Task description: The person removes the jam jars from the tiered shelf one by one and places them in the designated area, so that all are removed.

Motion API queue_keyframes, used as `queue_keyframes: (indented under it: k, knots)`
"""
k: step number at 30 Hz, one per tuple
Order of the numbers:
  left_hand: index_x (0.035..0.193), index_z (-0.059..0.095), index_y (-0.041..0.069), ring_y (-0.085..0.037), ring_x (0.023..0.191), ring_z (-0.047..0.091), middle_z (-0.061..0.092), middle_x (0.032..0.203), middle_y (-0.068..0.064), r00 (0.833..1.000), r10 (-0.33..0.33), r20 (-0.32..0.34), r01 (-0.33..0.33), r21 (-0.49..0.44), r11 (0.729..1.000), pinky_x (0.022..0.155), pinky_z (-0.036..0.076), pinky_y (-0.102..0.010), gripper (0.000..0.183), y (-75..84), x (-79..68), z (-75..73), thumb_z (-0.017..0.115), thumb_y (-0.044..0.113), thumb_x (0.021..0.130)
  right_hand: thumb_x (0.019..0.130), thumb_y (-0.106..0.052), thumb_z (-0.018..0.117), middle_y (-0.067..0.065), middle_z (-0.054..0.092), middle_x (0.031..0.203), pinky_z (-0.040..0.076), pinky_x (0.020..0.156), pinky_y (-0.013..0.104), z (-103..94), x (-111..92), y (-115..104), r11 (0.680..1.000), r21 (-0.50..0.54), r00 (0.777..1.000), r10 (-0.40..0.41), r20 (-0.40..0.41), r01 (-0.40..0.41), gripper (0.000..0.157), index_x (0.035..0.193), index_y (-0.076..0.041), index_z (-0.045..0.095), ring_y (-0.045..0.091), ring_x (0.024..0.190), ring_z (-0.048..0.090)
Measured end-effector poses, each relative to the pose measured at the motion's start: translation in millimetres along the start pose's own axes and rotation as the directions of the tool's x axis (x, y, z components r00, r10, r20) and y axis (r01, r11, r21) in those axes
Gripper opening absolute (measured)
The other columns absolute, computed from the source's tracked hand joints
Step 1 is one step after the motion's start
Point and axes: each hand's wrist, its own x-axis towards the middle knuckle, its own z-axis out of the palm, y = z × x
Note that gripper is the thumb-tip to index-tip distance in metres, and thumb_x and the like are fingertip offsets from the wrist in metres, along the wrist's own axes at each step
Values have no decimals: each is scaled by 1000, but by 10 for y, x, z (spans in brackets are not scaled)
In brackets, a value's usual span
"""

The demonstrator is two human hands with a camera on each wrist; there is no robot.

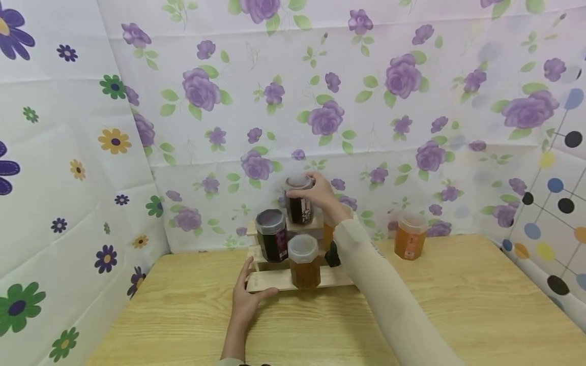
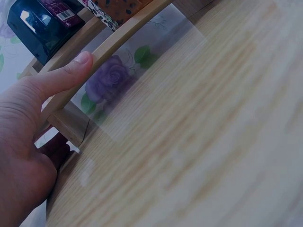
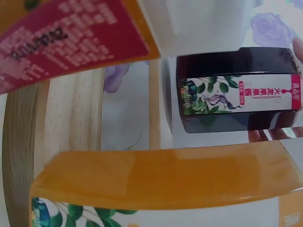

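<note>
My right hand [image 1: 320,192] grips a dark jam jar [image 1: 300,209] near its clear lid, at the top step of a small wooden tiered rack [image 1: 270,280]. Seen from the right wrist, that jar [image 3: 236,90] has a white label with leaves, and fingers wrap its lid end. My left hand [image 1: 245,295] holds the rack's left end. Its thumb lies on the front slat [image 2: 125,32], the fingers round the side. Another dark jar [image 1: 272,239] stands on the middle step, and an amber jar [image 1: 305,272] on the front one. My right sleeve partly covers an orange jar [image 1: 328,235].
A separate orange jar [image 1: 410,239] stands on the wooden table [image 1: 467,305], right of the rack. A flowered cloth [image 1: 284,101] hangs close behind the rack. More patterned cloth borders the table at left and right.
</note>
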Motion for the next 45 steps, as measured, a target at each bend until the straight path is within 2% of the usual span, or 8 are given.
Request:
queue_keyframes:
  k: [7, 12, 15, 21, 30, 34, 38, 45]
  knots:
    - [150, 34, 36, -37, 131, 40, 41, 147, -15, 1000, -12, -16, 12, -12, 1000, 108, 33, -61, 103, -44, -103, -23, 90, 18, 66, 75, -42, 82, 12, 37, 153, 39, 110, 49, 61, -62, 25, 999, 49, 997, 6, -82, -2, 89, 147, -15, 37, 31, 139, 39]
    - [148, 36, 40, -36, 131, 41, 44, 145, -13, 1000, -6, -22, 5, -30, 1000, 110, 32, -60, 103, -32, -36, 33, 92, 20, 64, 77, -38, 82, 16, 46, 142, 42, 108, 47, -44, -12, -14, 995, 102, 991, 4, -136, 10, 86, 144, -9, 37, 31, 128, 47]
    - [148, 37, 41, -35, 129, 43, 45, 145, -12, 1000, 5, -31, -6, -24, 1000, 108, 34, -58, 102, -9, -3, 9, 92, 20, 64, 77, -37, 82, 16, 46, 143, 41, 109, 45, -116, 30, -43, 992, 126, 985, 7, -175, 15, 87, 145, -8, 35, 30, 128, 47]
    - [149, 37, 36, -35, 127, 44, 45, 144, -14, 999, 11, -32, -11, -22, 1000, 107, 35, -57, 103, 19, -2, 10, 92, 17, 64, 77, -31, 83, 17, 43, 144, 40, 110, 44, -474, 36, -114, 988, 148, 969, -12, -246, 50, 90, 147, -8, 32, 30, 129, 46]
    - [149, 37, 36, -36, 131, 42, 45, 144, -14, 1000, 12, -16, -13, -37, 999, 111, 32, -58, 102, 27, 11, -4, 92, 18, 64, 78, -35, 81, 17, 39, 148, 37, 111, 46, -1243, -137, -93, 995, 95, 937, 12, -350, 23, 91, 148, -9, 29, 30, 132, 43]
    - [149, 37, 37, -34, 128, 42, 46, 143, -13, 1000, 10, -6, -10, -28, 1000, 109, 33, -56, 103, 36, 23, 22, 92, 19, 64, 80, -41, 79, 18, 33, 152, 36, 112, 49, -1577, -276, 5, 996, 89, 925, 53, -376, -21, 96, 152, -11, 23, 31, 135, 39]
    - [148, 37, 37, -33, 127, 42, 47, 142, -12, 1000, 7, -29, -8, -18, 1000, 109, 33, -55, 102, 22, 18, -24, 91, 16, 64, 79, -43, 79, 18, 28, 155, 34, 114, 48, -1773, -336, 126, 993, 99, 916, 100, -390, -66, 100, 153, -12, 19, 31, 137, 36]
    - [150, 36, 32, -35, 133, 39, 45, 145, -16, 1000, 26, -9, -26, -43, 999, 111, 30, -55, 102, 41, 1, 19, 90, 13, 66, 75, -49, 80, 16, 25, 158, 33, 115, 47, -2164, -485, 461, 984, 80, 861, 176, -477, -157, 106, 155, -15, 19, 30, 139, 33]
